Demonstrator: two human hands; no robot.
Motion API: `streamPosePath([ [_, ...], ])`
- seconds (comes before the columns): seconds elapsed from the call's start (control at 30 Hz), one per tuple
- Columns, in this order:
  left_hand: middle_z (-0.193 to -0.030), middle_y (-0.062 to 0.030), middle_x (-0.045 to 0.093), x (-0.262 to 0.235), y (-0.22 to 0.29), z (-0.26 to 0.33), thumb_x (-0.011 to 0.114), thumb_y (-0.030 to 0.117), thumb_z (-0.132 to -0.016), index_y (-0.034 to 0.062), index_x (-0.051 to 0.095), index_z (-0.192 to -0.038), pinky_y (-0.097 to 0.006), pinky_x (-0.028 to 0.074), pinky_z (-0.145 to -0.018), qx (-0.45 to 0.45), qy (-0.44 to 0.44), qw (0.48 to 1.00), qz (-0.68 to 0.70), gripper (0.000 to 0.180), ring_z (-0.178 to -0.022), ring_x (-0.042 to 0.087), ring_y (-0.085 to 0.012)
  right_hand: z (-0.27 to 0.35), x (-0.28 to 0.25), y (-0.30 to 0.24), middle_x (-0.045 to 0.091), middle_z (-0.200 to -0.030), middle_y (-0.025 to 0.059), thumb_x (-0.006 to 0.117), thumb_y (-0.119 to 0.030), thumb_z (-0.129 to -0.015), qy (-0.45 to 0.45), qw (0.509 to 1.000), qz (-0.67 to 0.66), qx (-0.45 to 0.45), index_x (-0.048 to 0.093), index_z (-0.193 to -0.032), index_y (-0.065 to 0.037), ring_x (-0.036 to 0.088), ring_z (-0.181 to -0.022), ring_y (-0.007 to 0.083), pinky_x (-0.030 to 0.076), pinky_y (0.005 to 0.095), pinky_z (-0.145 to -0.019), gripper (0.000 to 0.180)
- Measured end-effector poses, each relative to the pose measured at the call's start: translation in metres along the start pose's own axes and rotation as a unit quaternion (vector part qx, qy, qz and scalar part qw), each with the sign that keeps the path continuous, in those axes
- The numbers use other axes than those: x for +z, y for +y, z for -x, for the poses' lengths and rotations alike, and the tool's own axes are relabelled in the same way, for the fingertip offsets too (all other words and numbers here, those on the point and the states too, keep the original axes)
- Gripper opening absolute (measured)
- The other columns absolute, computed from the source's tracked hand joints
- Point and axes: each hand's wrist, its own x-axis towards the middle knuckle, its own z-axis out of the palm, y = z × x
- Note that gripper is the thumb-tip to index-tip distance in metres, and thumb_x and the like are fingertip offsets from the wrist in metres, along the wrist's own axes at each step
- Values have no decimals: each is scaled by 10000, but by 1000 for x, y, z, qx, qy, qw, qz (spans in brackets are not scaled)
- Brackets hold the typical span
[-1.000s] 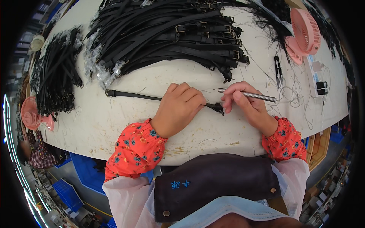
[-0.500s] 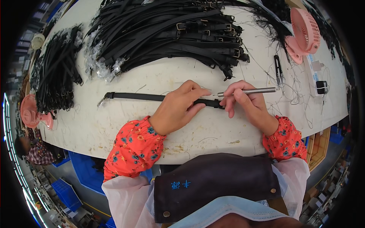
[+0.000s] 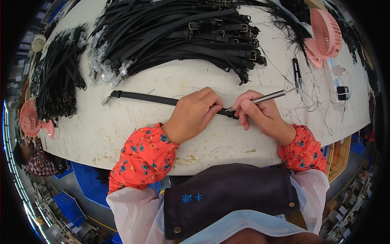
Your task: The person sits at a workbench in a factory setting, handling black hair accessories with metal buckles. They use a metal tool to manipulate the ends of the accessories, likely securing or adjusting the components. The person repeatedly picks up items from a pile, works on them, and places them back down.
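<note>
- A small pink fan (image 3: 33, 122) is standing at the far left edge of the white counter (image 3: 134, 130), beside a bundle of black straps (image 3: 59, 83) that is lying well apart from the work.
- A single black strap (image 3: 150, 98) is stretching flat across the counter, its metal-tipped end pointing left and its right end running under the left hand (image 3: 195, 114).
- The left hand is pressing down with fingers curled closed over the strap, pinning it to the counter; holding it flat and taut here looks like the key to a clean result.
- A large heap of buckled black straps (image 3: 183, 36) is lying behind the hands, near but not touching them.
- The right hand (image 3: 260, 116) is closing around a slim metal tool (image 3: 268, 96), pen-fashion, with its fingertips touching the strap's end just beside the left hand.
- The tool's working tip is hidden by the fingers, so where it meets the strap cannot be told; a short grip and a light, steady angle would likely keep it from slipping toward the left fingers.
- Black thread snips (image 3: 297, 71) and loose threads (image 3: 317, 97) are lying just right of the tool.
- A second pink fan (image 3: 325, 36) is sitting at the far right, beside a small black device (image 3: 343, 91).
</note>
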Motion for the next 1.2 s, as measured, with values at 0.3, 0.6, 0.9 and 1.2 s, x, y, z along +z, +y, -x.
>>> streamPosePath([
  [0.3, -861, -81, 626, -1, 1, 0, 664, 18, -887, 32, 645, -944, -299, 481, -598, -27, -5, 999, 36, 61, -676, 620, -206, -2, -1, 0, 609, -677, 22, 488, -283, -1062, 3, 1000, 13, 1, 626, -1014, -3, 579, -555, 73, 449, 202, -511, 316],
  [0.6, -857, -71, 622, -1, 1, 0, 675, 19, -888, 27, 653, -942, -278, 462, -575, -34, -8, 999, 41, 59, -654, 597, -166, -3, -1, -3, 611, -678, 21, 499, -293, -1059, 3, 1000, 12, 21, 631, -1015, -7, 580, -559, 72, 448, 201, -513, 319],
  [0.9, -856, -72, 620, -2, 2, 0, 677, 19, -888, 24, 652, -938, -278, 444, -555, -38, -13, 998, 51, 56, -635, 579, -161, -2, -1, 0, 610, -689, 24, 504, -295, -1057, 1, 1000, 5, 21, 631, -1021, -3, 582, -565, 75, 452, 201, -513, 320],
  [1.2, -871, -79, 620, -2, 2, 0, 666, 6, -889, 23, 650, -945, -271, 445, -562, -34, -13, 998, 59, 60, -626, 574, -157, -2, -1, 2, 611, -692, 25, 505, -303, -1056, 3, 1000, -2, 21, 629, -1027, -4, 586, -573, 77, 454, 202, -514, 325],
])
